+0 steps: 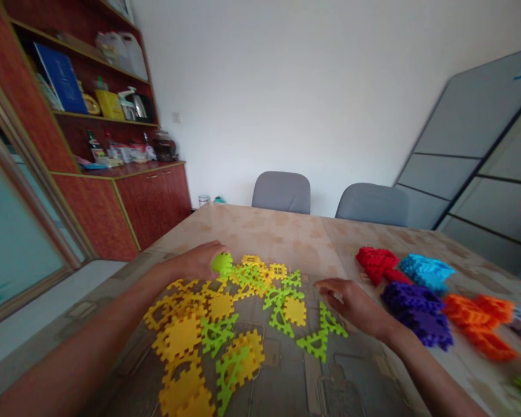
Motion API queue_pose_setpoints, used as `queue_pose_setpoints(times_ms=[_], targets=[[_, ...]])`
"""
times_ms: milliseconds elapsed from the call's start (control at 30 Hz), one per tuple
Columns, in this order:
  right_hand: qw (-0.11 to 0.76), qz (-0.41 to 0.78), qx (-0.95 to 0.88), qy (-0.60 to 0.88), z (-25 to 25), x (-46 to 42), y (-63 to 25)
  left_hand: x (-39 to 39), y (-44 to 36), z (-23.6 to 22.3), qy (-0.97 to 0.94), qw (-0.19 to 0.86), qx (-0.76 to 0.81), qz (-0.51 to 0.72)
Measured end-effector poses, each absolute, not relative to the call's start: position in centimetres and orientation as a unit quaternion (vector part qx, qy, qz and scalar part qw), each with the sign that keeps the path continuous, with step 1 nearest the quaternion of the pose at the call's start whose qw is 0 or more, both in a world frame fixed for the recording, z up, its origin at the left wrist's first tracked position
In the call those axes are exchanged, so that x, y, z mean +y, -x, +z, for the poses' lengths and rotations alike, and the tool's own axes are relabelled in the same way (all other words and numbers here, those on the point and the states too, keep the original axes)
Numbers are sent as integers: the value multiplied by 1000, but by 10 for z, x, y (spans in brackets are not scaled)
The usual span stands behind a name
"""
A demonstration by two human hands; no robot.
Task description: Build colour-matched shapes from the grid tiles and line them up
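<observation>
My left hand (206,260) is closed on a green interlocking building piece (222,263) at the far side of a mixed pile. My right hand (341,295) hovers with its fingers apart, just right of the loose green triangle pieces (315,344), and nothing shows in it. Between and below the hands lie flat yellow square pieces (183,336) with toothed edges, some with window-like openings. Green triangular pieces (218,335) are scattered among them. A plain yellow square (295,311) rests close to several green triangles.
On the table's right side sit sorted piles: red (375,263), light blue (425,271), purple (417,313) and orange (480,321). Two grey chairs (281,192) stand behind the table (286,229). A wooden cabinet (156,200) is at the left.
</observation>
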State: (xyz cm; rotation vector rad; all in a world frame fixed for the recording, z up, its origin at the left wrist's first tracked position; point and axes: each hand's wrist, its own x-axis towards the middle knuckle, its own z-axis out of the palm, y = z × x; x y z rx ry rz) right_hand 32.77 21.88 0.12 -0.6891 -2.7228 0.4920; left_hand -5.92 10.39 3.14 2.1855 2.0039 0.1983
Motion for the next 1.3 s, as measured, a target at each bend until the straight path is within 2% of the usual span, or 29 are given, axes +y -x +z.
queue_pose_setpoints(times_ms=[233,367,533,733,833,933,1067,1167,1300], targets=[[128,191,-939,257,1,222,-338,116,60,20,-762,144,631,21],[136,195,-928,288,6,229,-350,113,68,19,-760,136,636,25],[92,217,-918,318,7,237,-365,102,57,34,-744,104,658,57],[90,232,-914,320,7,233,-361,53,-48,42,-793,112,587,122],[86,248,-914,309,10,228,-358,31,-109,19,-833,157,522,98],[81,258,-915,298,11,224,-358,27,-150,-11,-877,114,465,24],[57,213,-931,290,3,221,-352,31,-174,-27,-863,90,496,27],[64,182,-937,291,-1,217,-343,28,-173,-15,-848,128,512,48],[79,232,-931,271,9,209,-343,31,-125,22,-808,169,546,139]])
